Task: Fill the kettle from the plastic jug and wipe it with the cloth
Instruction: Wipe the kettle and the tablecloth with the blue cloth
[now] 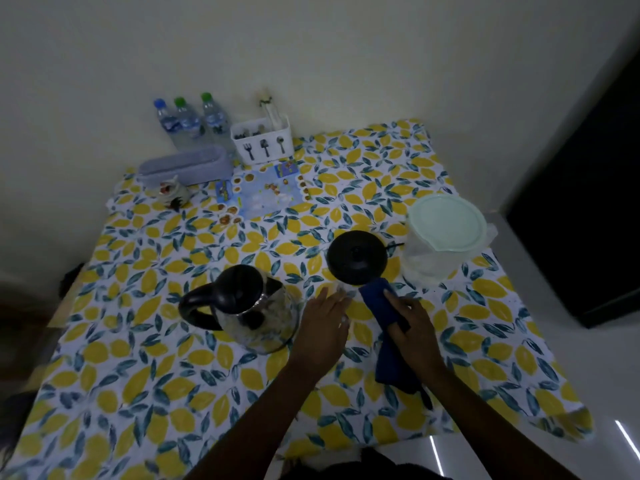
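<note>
Right hand (414, 329) clenched around the folded dark-blue cloth (388, 313), long axis running toward the round black kettle base (357, 257). Left hand (325, 327) flat, released, just beside the black-lidded steel kettle (256, 313), leftward of both sets of fingers. Clear plastic jug with pale green lid (445, 233) farther off, beyond right fingertips.
</note>
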